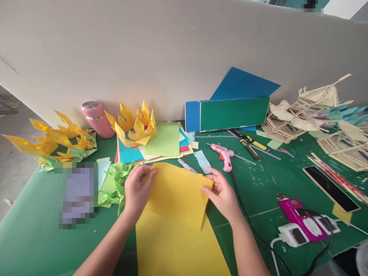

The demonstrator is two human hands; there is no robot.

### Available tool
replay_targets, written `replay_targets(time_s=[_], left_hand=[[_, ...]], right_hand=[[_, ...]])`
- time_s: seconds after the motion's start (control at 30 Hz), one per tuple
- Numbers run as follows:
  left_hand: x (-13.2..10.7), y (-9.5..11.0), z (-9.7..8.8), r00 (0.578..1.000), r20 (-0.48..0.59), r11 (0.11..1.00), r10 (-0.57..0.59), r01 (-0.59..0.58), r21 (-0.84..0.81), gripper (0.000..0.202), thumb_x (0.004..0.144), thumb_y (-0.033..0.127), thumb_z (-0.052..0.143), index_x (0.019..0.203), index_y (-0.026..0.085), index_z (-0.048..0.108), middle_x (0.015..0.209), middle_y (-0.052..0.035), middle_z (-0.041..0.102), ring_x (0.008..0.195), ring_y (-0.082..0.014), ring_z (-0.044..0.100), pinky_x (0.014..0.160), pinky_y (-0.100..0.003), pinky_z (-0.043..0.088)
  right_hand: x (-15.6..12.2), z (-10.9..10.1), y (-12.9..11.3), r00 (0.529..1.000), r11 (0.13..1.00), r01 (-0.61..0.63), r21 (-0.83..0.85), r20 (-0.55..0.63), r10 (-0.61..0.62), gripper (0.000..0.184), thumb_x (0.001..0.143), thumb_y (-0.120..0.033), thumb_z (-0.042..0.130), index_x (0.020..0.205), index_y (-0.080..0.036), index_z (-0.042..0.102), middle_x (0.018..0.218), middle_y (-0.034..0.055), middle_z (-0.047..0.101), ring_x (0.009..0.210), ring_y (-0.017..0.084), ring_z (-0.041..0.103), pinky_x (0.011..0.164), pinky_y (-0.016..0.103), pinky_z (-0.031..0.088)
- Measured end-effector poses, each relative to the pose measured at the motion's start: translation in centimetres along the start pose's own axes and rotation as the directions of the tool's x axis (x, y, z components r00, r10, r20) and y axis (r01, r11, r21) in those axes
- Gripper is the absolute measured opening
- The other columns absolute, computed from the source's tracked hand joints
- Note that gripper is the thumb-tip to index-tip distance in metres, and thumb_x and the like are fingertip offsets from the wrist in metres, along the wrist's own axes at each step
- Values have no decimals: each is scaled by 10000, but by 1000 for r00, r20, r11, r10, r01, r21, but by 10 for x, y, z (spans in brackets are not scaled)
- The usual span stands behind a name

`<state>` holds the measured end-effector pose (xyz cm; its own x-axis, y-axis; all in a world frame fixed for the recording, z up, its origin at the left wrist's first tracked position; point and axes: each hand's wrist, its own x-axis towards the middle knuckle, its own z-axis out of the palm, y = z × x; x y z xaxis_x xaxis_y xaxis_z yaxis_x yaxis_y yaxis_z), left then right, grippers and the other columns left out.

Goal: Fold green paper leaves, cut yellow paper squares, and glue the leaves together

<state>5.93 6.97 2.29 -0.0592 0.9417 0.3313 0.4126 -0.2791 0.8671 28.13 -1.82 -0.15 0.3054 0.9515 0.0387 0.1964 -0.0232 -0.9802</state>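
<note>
A large yellow paper sheet (178, 214) lies on the green table (34, 237) in front of me, its far part folded back over the near part. My left hand (138, 191) pinches the fold's left corner. My right hand (221, 193) grips the right corner, fingers closed on the paper's edge. Green folded paper pieces (115, 186) lie just left of my left hand.
A pink glue gun (225, 156) and its black cord lie right of my right hand. A stack of coloured papers (161, 143) with a yellow paper crown (136, 124) sits behind. Pink bottle (97, 119), phone (330, 188), power strip (301, 228), stick models (316, 111) stand around.
</note>
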Motion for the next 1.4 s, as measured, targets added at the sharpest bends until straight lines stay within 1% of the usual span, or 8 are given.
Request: replay_targets(time_s=[0.2, 0.33, 0.47, 0.7, 0.87, 1.13, 1.3, 1.4], left_hand=[[-13, -6, -12, 960, 16, 956, -279, 280, -92, 291, 670, 482, 656, 624, 195, 651, 668, -12, 630, 576, -140, 551, 504, -241, 447], [-19, -10, -14, 981, 56, 982, -186, 188, -32, 301, 709, 481, 628, 598, 203, 660, 747, -33, 660, 648, -160, 584, 536, -243, 463], [-25, -12, -16, 990, 86, 994, -110, 110, 10, 269, 766, 421, 579, 623, 201, 637, 712, -21, 619, 588, -135, 548, 466, -219, 430], [-28, -16, -19, 994, -107, 999, 27, -29, -17, 182, 839, 349, 537, 805, 217, 658, 791, -29, 648, 773, -171, 611, 671, -274, 503], [-31, -16, -19, 992, -121, 997, 40, -48, -61, 175, 862, 321, 524, 830, 224, 666, 822, -25, 653, 807, -168, 614, 718, -282, 498], [-34, -19, -16, 997, -67, 998, -41, 37, -60, 245, 851, 398, 529, 897, 231, 703, 937, -48, 703, 895, -204, 644, 791, -324, 519], [-42, -22, -10, 995, 86, 997, -53, 58, -48, 338, 906, 403, 451, 1100, 239, 673, 1177, -78, 665, 1138, -236, 581, 972, -397, 461], [-45, -21, -7, 996, 92, 999, -4, 8, -53, 332, 919, 378, 444, 1148, 266, 656, 1294, -81, 582, 1205, -236, 527, 988, -402, 447]], right_hand=[[6, -1, 1, 965, 984, -97, 151, -229, 130, 404, 609, -407, 776, 906, -207, 588, 683, -4, 646, 630, 162, 628, 588, 279, 528], [5, 4, 2, 951, 997, -65, 43, -301, 75, 272, 672, -436, 711, 737, -185, 630, 720, 43, 680, 662, 175, 641, 630, 300, 534], [4, 13, 2, 963, 999, 13, -43, -270, -24, 231, 763, -391, 631, 875, -191, 657, 769, 54, 702, 691, 185, 663, 652, 312, 548], [6, 17, 6, 936, 932, 197, -303, -224, -270, 257, 828, -350, 586, 1029, -199, 639, 981, 95, 679, 833, 206, 646, 715, 344, 550], [6, 14, 4, 936, 890, 229, -395, -161, -312, 277, 851, -414, 559, 1018, -234, 687, 966, 89, 619, 932, 238, 582, 801, 390, 501], [0, 7, -5, 1000, 997, 31, 71, 1, -31, 330, 807, -474, 628, 1026, -228, 617, 957, 64, 654, 850, 200, 607, 785, 337, 505], [-9, 0, -12, 959, 929, -74, 363, 280, -33, 649, 725, -639, 641, 1248, -264, 552, 1111, 105, 667, 1035, 289, 626, 820, 403, 519], [-11, 6, -16, 909, 900, -113, 422, 409, -77, 805, 722, -802, 444, 1310, -259, 534, 1180, 138, 647, 1096, 313, 606, 813, 445, 525]])
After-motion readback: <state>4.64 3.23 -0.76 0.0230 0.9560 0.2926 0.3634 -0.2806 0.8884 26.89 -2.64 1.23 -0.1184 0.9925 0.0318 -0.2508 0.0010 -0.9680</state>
